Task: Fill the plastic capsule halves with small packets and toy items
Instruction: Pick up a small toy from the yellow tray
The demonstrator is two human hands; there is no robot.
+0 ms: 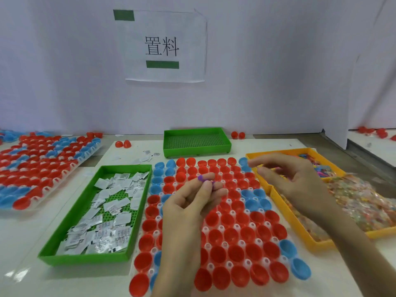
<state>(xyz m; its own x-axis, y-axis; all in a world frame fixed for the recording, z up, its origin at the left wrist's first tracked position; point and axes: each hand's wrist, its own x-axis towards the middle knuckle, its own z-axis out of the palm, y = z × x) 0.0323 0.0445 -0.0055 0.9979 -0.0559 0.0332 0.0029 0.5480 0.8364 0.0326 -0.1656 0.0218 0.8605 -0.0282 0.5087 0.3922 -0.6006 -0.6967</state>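
Red and blue capsule halves [231,230] sit open side up in a clear holder across the middle of the frame, on the white tabletop [19,236]. My left grip [192,202] hangs above the holder's upper middle, palm turned toward me, with thumb and fingertips curled in and pinching a purple toy piece [201,178]. My right grip [300,185] hovers at right of centre over the near-left edge of the yellow tray [287,213]. Its fingers are loosely spread and somewhat blurred, and I see nothing held in it.

The yellow tray is divided: its near part is heaped with toy items in clear wrappers [353,202], while its far part holds a mix of coloured bits too small to tell apart. At lower left, just beside the holder, a long green tray [71,211] carries a scatter of small white packets [111,211]. A second green tray [192,152] stands at upper centre, by the wall. Far left lies another holder of capsule halves [42,163]. A few loose red halves [123,144] rest near the back, and a paper sign [165,46] is taped to the wall above.
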